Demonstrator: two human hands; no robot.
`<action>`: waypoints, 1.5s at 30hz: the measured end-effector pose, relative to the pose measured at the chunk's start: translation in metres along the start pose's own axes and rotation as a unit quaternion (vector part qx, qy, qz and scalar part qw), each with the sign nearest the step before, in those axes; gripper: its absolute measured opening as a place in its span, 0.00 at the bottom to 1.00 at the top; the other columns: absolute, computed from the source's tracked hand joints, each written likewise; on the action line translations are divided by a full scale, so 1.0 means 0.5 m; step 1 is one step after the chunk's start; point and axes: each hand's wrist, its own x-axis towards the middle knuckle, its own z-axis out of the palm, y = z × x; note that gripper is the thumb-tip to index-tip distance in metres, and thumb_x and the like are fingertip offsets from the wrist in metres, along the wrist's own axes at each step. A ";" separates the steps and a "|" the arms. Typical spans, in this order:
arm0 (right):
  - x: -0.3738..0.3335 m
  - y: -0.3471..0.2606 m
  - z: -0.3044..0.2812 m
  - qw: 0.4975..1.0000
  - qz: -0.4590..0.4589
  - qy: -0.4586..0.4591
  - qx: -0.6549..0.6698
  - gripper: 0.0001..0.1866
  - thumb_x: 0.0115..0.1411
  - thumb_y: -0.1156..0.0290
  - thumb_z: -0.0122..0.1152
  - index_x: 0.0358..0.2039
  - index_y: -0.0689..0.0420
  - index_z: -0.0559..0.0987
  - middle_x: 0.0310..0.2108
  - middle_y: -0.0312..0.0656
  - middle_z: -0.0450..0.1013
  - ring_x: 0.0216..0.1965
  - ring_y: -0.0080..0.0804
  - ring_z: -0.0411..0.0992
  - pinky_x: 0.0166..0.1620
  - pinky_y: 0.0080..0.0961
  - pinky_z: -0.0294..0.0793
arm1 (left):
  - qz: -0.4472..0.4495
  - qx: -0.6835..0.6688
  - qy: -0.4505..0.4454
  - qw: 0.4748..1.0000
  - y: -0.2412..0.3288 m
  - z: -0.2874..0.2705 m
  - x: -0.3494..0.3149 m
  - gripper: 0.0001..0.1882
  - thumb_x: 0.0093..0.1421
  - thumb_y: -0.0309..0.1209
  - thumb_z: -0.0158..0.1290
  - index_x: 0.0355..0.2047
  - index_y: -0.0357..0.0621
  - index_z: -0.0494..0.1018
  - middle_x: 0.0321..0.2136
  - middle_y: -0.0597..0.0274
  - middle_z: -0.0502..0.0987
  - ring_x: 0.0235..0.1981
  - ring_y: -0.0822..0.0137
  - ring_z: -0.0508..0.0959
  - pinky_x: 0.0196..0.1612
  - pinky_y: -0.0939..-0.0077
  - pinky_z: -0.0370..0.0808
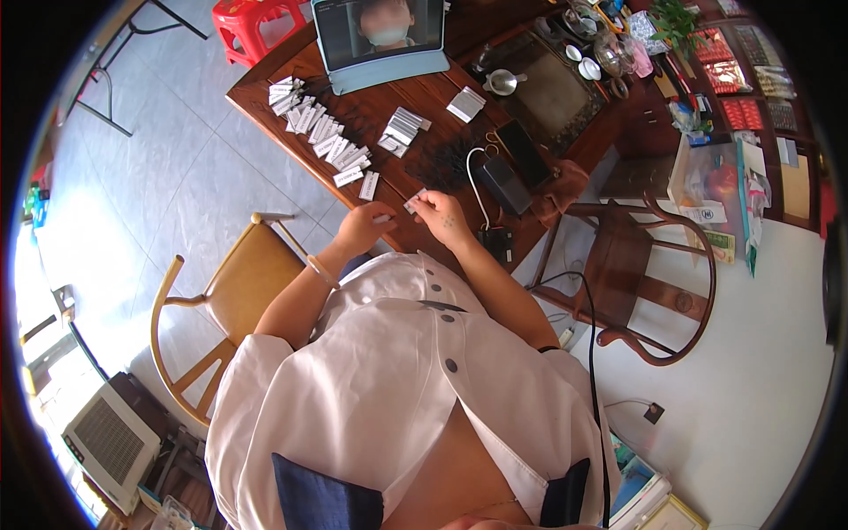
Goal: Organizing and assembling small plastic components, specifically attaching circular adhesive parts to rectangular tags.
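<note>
At the table's near edge, my right hand pinches a small white tag between thumb and fingers. Close beside it, my left hand has its fingers curled together; whatever they hold, if anything, is too small to make out. Just beyond my hands lie single printed white tags, the nearest of a long overlapping row running to the far left. Dark thin cords lie along that row. A stack of grey and white strips sits mid-table, with a neat white stack to its right. A black cord bundle is near my right hand.
A tablet in a pale blue case stands at the back. Scissors, a black phone and a black power bank with a white cable lie right, by a tea tray. Chairs flank me.
</note>
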 end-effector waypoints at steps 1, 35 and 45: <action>0.014 0.002 0.004 1.000 0.002 0.015 0.012 0.09 0.58 0.70 0.61 0.37 0.62 0.78 0.29 0.42 0.78 0.25 0.27 0.76 0.29 0.23 0.73 | -0.054 0.072 0.027 0.996 0.009 -0.010 0.009 0.12 0.54 0.36 0.59 0.36 0.44 0.78 0.32 0.59 0.80 0.31 0.60 0.80 0.36 0.67 0.75; 0.048 0.034 -0.039 0.857 -0.238 -0.087 -0.448 0.03 0.54 0.69 0.54 0.27 0.52 0.74 0.26 0.40 0.75 0.29 0.40 0.77 0.33 0.36 0.75 | -0.062 0.056 -0.025 0.996 -0.021 0.036 0.083 0.17 0.53 0.30 0.61 0.43 0.41 0.75 0.33 0.59 0.79 0.34 0.67 0.79 0.39 0.73 0.76; 0.080 -0.017 -0.157 0.988 -0.083 0.086 -0.102 0.10 0.52 0.73 0.65 0.34 0.58 0.75 0.29 0.44 0.76 0.31 0.36 0.77 0.35 0.27 0.75 | -0.186 -0.172 -0.104 0.962 0.003 0.018 0.116 0.10 0.61 0.28 0.54 0.41 0.36 0.72 0.32 0.60 0.79 0.36 0.72 0.79 0.38 0.79 0.76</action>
